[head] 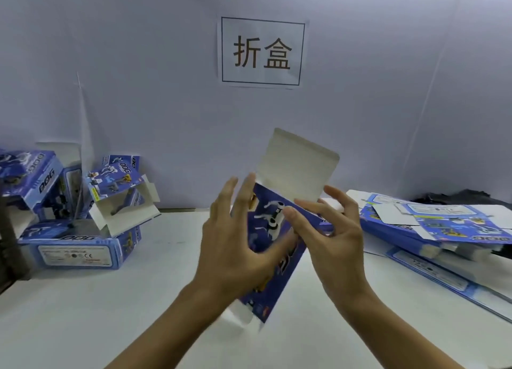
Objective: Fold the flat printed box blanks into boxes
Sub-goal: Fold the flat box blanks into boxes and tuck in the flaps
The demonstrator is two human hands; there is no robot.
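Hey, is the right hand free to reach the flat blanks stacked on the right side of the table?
Probably not yet: the right hand is touching the box it is folding. The stack of flat blanks lies unobstructed beside it.

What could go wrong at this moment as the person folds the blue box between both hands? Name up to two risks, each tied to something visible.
1. The left hand and right hand touch the half-formed box with mostly straight fingers, so it might slip.
2. Its top flap stands open and unsupported; a careless tuck could crease it.

Bare forearms (pixel 155 327), no sleeves
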